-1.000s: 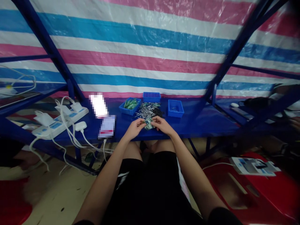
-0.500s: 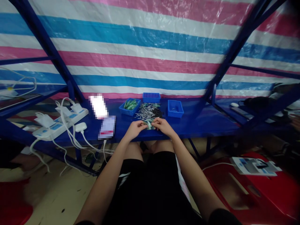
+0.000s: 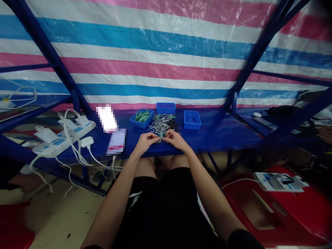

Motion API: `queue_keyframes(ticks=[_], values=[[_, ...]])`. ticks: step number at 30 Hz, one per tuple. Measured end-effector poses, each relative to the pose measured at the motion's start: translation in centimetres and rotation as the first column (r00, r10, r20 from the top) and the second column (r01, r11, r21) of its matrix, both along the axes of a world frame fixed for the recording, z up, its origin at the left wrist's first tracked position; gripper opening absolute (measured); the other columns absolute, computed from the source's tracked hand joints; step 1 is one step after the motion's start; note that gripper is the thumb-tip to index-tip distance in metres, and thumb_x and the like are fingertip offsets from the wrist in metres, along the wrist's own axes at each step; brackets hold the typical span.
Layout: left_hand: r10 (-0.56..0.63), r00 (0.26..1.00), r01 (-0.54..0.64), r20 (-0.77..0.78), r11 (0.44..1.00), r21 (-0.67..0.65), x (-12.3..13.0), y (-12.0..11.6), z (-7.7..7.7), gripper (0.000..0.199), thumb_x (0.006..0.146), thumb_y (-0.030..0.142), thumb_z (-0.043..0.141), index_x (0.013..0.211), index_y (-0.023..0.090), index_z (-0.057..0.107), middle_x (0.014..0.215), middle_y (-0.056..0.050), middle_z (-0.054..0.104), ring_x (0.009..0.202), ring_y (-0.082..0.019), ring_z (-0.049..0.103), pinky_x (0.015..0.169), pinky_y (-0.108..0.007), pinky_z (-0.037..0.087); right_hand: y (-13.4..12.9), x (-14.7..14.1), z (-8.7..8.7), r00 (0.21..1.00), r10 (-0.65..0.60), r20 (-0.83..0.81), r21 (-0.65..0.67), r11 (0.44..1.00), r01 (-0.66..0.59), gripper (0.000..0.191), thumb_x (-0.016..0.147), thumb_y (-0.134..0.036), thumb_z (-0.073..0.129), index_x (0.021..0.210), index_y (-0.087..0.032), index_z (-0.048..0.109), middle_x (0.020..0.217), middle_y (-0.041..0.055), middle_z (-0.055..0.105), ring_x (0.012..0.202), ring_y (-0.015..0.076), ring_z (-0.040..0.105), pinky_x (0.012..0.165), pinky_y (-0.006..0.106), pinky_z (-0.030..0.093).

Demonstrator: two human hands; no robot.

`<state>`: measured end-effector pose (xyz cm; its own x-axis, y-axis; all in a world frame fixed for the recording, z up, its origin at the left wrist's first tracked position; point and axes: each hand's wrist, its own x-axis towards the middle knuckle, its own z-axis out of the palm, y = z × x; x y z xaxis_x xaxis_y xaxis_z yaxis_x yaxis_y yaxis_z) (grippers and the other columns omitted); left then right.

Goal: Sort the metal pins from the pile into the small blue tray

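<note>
Between my two hands, over the front of the blue table (image 3: 210, 140), is a small green plastic packet (image 3: 161, 136). My left hand (image 3: 146, 142) pinches its left side, fingers closed. At the right side my right hand (image 3: 175, 139) pinches it too, thumb and fingers together. What the packet contains is too small to make out. Just beyond my fingertips lies a pile of silver screws or pins (image 3: 159, 122). Black small parts (image 3: 172, 125) form the pile's right side.
Blue bins stand around the pile: a left bin (image 3: 133, 121) with green packets (image 3: 142, 116), a back bin (image 3: 166, 108) and a right bin (image 3: 192, 126). Two phones, one a lilac phone (image 3: 116, 141), and a white power strip (image 3: 64, 140) with cables lie left. A red stool (image 3: 311, 204) stands right.
The view has shifted slightly. My hands stay pinched on the packet, which has turned and looks more bunched between the fingers.
</note>
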<state>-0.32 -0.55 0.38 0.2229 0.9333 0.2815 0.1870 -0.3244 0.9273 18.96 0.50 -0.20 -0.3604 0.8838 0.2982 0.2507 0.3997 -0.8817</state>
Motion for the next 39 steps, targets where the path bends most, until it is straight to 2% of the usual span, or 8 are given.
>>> queue_keyframes(ticks=[4,8,12,18,21,27,35,39], values=[[-0.067,0.993,0.078,-0.095,0.990,0.118,0.1,-0.1,0.3,0.022,0.071,0.037,0.064,0.075,0.015,0.069,0.083,-0.006,0.066,0.080,-0.018,0.059,0.077,-0.030,0.045,-0.9,0.0,1.0,0.987,0.157,0.047,0.017,0.987,-0.158,0.031,0.075,-0.040,0.059,0.098,-0.018,0.058,0.090,0.0011,0.060,0.080,0.0129,0.054,0.074,0.025,0.041],[-0.067,0.985,0.094,-0.161,0.982,0.162,0.3,0.1,0.3,0.021,0.075,0.034,0.060,0.080,0.017,0.070,0.086,-0.007,0.064,0.084,-0.019,0.059,0.081,-0.031,0.045,-1.2,0.1,1.3,0.986,0.124,0.111,0.049,0.990,-0.130,0.028,0.076,-0.041,0.058,0.091,-0.017,0.062,0.081,-0.0005,0.060,0.072,0.0121,0.051,0.069,0.023,0.039],[-0.017,0.999,0.021,-0.046,0.997,0.081,0.5,0.6,-0.2,0.038,0.070,0.033,0.064,0.105,0.017,0.063,0.101,-0.008,0.061,0.082,-0.017,0.059,0.074,-0.029,0.048,-0.8,0.3,0.9,0.994,0.083,0.073,0.052,0.995,-0.087,0.026,0.079,-0.039,0.053,0.087,-0.017,0.063,0.076,-0.0010,0.059,0.068,0.0113,0.049,0.064,0.022,0.037],[-0.002,0.997,0.004,-0.080,1.000,0.018,0.0,0.7,-0.6,0.029,0.070,0.040,0.064,0.078,0.013,0.064,0.070,-0.003,0.063,0.065,-0.015,0.057,0.063,-0.025,0.044,-0.5,0.4,0.2,1.000,0.019,0.010,-0.046,0.999,-0.019,0.029,0.074,-0.045,0.058,0.076,-0.016,0.060,0.064,-0.0014,0.056,0.056,0.0104,0.049,0.053,0.022,0.039],[0.068,0.997,-0.068,-0.020,0.997,0.036,-0.3,0.4,-0.6,0.029,0.070,0.041,0.064,0.075,0.013,0.062,0.065,-0.001,0.062,0.061,-0.013,0.055,0.060,-0.024,0.043,-0.3,0.2,-0.2,0.999,-0.029,-0.013,-0.063,0.998,0.029,0.028,0.073,-0.046,0.057,0.074,-0.017,0.056,0.063,-0.0008,0.056,0.057,0.0118,0.052,0.052,0.022,0.041],[0.054,0.999,-0.054,0.006,0.998,0.018,-0.1,0.4,-0.4,0.030,0.068,0.043,0.065,0.073,0.013,0.061,0.063,-0.001,0.061,0.060,-0.013,0.056,0.061,-0.025,0.044,-0.3,0.3,0.2,1.000,0.006,-0.016,-0.055,0.998,-0.007,0.027,0.076,-0.045,0.054,0.071,-0.019,0.052,0.062,-0.0027,0.052,0.058,0.0113,0.051,0.055,0.023,0.042],[0.112,0.994,-0.110,-0.010,0.989,0.095,-0.1,0.6,-0.3,0.031,0.068,0.041,0.065,0.084,0.014,0.067,0.083,-0.006,0.065,0.077,-0.017,0.058,0.069,-0.027,0.046,-1.0,0.6,0.5,0.977,-0.210,-0.021,0.106,0.972,0.211,0.025,0.076,-0.041,0.053,0.073,-0.018,0.059,0.065,-0.0014,0.053,0.061,0.0119,0.045,0.060,0.023,0.036],[0.116,0.993,-0.116,0.033,0.993,-0.006,-0.2,0.8,-0.4,0.037,0.075,0.040,0.058,0.100,0.014,0.063,0.074,-0.003,0.061,0.066,-0.014,0.057,0.063,-0.026,0.047,0.6,1.5,2.0,0.934,-0.356,0.022,0.245,0.908,0.341,0.021,0.078,-0.036,0.050,0.074,-0.018,0.059,0.071,0.0014,0.056,0.066,0.0142,0.049,0.065,0.026,0.038]])
